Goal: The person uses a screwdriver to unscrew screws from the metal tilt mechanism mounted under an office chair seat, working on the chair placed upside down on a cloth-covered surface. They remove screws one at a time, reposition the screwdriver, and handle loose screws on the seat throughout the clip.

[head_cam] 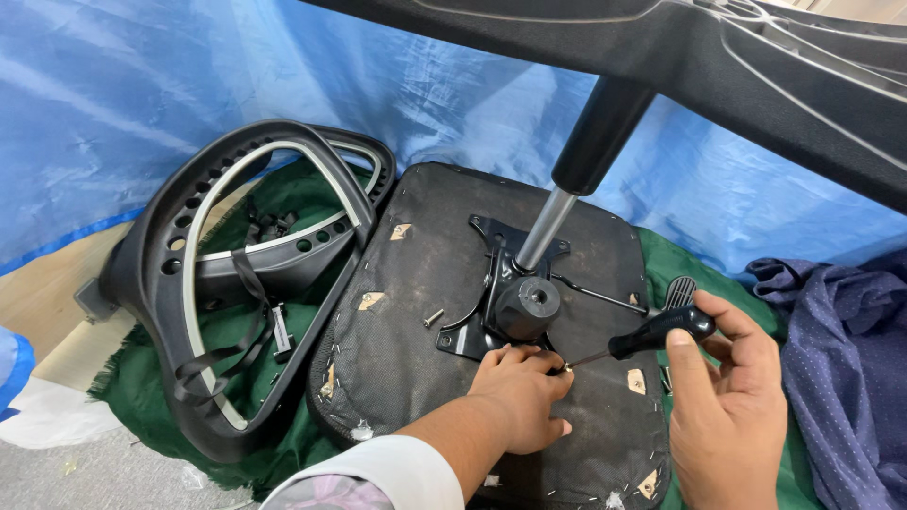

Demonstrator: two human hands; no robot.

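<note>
Head camera, looking down at a workspace backed by a wrinkled blue plastic sheet [142,85].

At the centre lies an upturned office-chair seat pan covered in black fabric [416,312], underside up, its edge pinned with staples and small tan tabs. Bolted near its middle is a black metal tilt mechanism plate [491,293]. From it a chrome and black gas-lift cylinder [567,189] rises toward one o'clock into a black plastic star base [661,47] that crosses the top of the view; the chair likely lies inverted so the fixings face upward.

The left hand [520,392] enters from six o'clock in a white cuff. Its fingers are curled and press on the seat fabric just below the plate, touching the tool tip, seemingly to steady it. The right hand [727,406], at four o'clock, is clenched around the black-handled screwdriver [652,332]. Its thin shaft points toward nine o'clock at the plate's lower edge, just beside the left fingertips.

A loose silver screw [434,318] rests on the fabric at nine o'clock of the plate. Further toward nine o'clock, a black plastic backrest frame with round holes [179,283] lies on a green cloth [236,331]. A purple dotted cloth [841,359] is bunched at three o'clock. No packages, labels or signs are visible.
</note>
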